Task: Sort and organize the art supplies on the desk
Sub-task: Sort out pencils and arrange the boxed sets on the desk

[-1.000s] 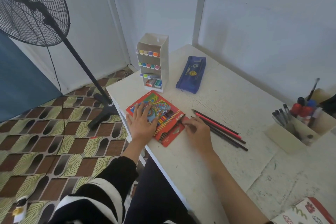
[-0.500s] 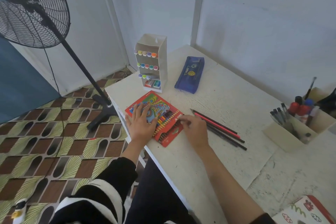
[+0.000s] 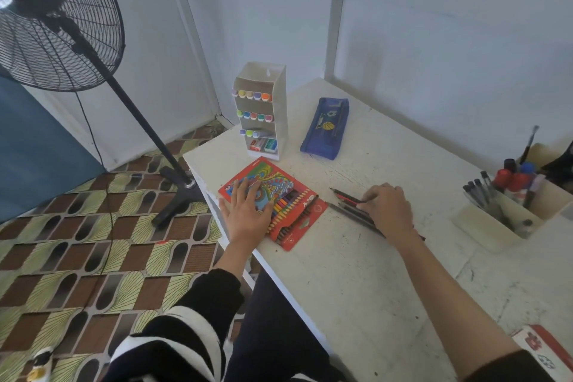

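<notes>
1. Since the earlier frame the right hand [image 3: 387,211] has left the edge of the pencil box [image 3: 297,205]; it now lies further right, on the loose pencils [image 3: 348,197].
2. The left hand [image 3: 245,214] has stayed flat on the box's near-left part, fingers straight and spread, pressing down and gripping nothing; the box has not shifted.
3. The right hand's fingers are bent down onto the pencils, tips on the red one; whether they pinch it cannot be told, since the hand's back hides the undersides.
4. The box lies open at the desk's [image 3: 356,273] left edge; the pencils lie just beside its right side, their points toward the far left; their rear ends are covered by the right hand and wrist.
5. Behind the box stand a marker rack [image 3: 263,112] and a blue pouch [image 3: 325,129], unmoved.
6. At the right, a tray [image 3: 483,226] of pens and bottles is partly cut off by the frame; its contents are blurred.
7. A red-edged box [image 3: 542,350] at the bottom right corner is mostly out of frame.
</notes>
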Action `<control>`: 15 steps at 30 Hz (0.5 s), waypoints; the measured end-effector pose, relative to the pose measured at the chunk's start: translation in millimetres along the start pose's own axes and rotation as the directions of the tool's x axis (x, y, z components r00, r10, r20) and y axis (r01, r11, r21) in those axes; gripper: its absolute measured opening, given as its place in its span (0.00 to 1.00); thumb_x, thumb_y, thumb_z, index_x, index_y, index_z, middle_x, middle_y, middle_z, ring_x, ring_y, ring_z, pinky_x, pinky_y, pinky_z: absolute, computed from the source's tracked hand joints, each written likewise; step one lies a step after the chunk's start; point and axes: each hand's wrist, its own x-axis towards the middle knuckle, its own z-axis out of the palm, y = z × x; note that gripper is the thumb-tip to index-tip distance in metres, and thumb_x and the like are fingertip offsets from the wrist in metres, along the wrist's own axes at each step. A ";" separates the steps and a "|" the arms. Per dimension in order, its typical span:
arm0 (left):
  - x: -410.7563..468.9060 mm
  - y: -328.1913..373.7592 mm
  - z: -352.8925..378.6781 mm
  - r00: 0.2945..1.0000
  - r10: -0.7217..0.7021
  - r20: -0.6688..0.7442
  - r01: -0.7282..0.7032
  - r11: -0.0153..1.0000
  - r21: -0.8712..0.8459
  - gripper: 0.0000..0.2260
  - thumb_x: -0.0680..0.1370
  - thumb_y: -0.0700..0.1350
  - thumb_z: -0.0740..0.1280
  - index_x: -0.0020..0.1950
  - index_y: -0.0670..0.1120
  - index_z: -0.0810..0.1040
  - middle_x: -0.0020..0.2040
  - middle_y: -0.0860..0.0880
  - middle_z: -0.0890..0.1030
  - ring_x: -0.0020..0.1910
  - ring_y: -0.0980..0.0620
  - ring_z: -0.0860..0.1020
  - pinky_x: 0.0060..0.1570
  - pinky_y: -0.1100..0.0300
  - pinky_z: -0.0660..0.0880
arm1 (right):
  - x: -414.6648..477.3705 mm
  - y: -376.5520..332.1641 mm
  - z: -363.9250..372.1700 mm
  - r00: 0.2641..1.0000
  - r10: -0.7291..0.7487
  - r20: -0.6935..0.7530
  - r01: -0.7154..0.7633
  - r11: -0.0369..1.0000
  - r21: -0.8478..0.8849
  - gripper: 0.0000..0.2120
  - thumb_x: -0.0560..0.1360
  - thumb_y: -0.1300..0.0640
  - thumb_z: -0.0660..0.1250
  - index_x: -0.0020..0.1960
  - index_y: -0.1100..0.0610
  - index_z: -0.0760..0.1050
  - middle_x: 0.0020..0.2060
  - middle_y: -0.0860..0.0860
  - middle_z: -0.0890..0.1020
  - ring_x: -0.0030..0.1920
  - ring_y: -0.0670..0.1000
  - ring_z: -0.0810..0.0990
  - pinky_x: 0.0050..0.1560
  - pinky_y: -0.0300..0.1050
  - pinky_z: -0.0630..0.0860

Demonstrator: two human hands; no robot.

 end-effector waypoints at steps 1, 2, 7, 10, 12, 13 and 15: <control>0.0 0.0 0.0 1.000 0.000 0.000 0.000 1.000 0.001 0.25 0.79 0.59 0.58 0.75 0.55 0.60 0.78 0.53 0.54 0.77 0.53 0.46 0.72 0.46 0.34 | 1.6 0.0 -2.2 1.000 0.000 0.016 0.000 1.000 0.018 0.05 0.71 0.53 0.73 0.44 0.53 0.78 0.43 0.50 0.79 0.51 0.52 0.74 0.50 0.50 0.72; -0.2 0.0 0.1 1.000 -0.001 0.000 0.001 1.000 0.002 0.25 0.79 0.60 0.58 0.75 0.55 0.60 0.78 0.53 0.54 0.77 0.53 0.46 0.72 0.46 0.34 | 2.9 -0.3 -4.7 0.999 -0.013 0.031 0.012 0.999 0.039 0.05 0.71 0.53 0.73 0.42 0.52 0.78 0.41 0.50 0.81 0.49 0.52 0.76 0.50 0.50 0.73; 0.2 -0.2 0.7 1.000 -0.006 0.000 0.006 1.000 0.007 0.25 0.79 0.60 0.57 0.75 0.55 0.60 0.77 0.53 0.55 0.77 0.52 0.46 0.72 0.46 0.34 | 3.1 -15.0 -25.6 0.990 -0.098 -0.103 0.126 0.938 0.322 0.06 0.74 0.61 0.69 0.50 0.56 0.77 0.36 0.50 0.78 0.33 0.45 0.74 0.34 0.29 0.69; 0.3 -0.6 1.0 1.000 -0.004 0.001 0.004 1.000 0.008 0.25 0.79 0.60 0.58 0.75 0.55 0.60 0.77 0.53 0.55 0.77 0.52 0.46 0.72 0.46 0.34 | 0.1 -28.1 -35.8 0.986 -0.085 -0.144 0.146 0.856 0.495 0.15 0.75 0.64 0.66 0.61 0.55 0.71 0.38 0.53 0.79 0.34 0.48 0.76 0.37 0.27 0.72; 0.5 -0.5 0.7 1.000 -0.006 0.004 0.006 1.000 0.008 0.25 0.79 0.60 0.58 0.75 0.55 0.60 0.77 0.53 0.54 0.77 0.52 0.46 0.72 0.46 0.34 | -3.0 -32.3 -37.0 0.993 -0.022 -0.115 0.093 0.745 0.660 0.20 0.75 0.67 0.64 0.63 0.53 0.67 0.38 0.55 0.79 0.33 0.50 0.78 0.36 0.36 0.77; 0.5 -0.5 0.4 1.000 -0.010 0.007 0.010 1.000 0.009 0.25 0.79 0.60 0.57 0.75 0.55 0.60 0.78 0.53 0.54 0.77 0.52 0.46 0.72 0.46 0.34 | -5.2 -32.7 -36.5 0.995 0.020 -0.099 0.059 0.675 0.736 0.19 0.76 0.68 0.63 0.62 0.52 0.67 0.38 0.56 0.80 0.31 0.49 0.78 0.33 0.37 0.76; 0.9 -0.2 0.0 1.000 -0.013 0.011 0.013 1.000 0.011 0.25 0.79 0.60 0.57 0.75 0.55 0.60 0.78 0.53 0.54 0.77 0.52 0.46 0.72 0.46 0.34 | -10.9 -30.9 -34.4 0.992 0.107 -0.074 0.007 0.526 0.850 0.12 0.77 0.68 0.60 0.55 0.53 0.67 0.38 0.58 0.81 0.29 0.50 0.79 0.31 0.39 0.76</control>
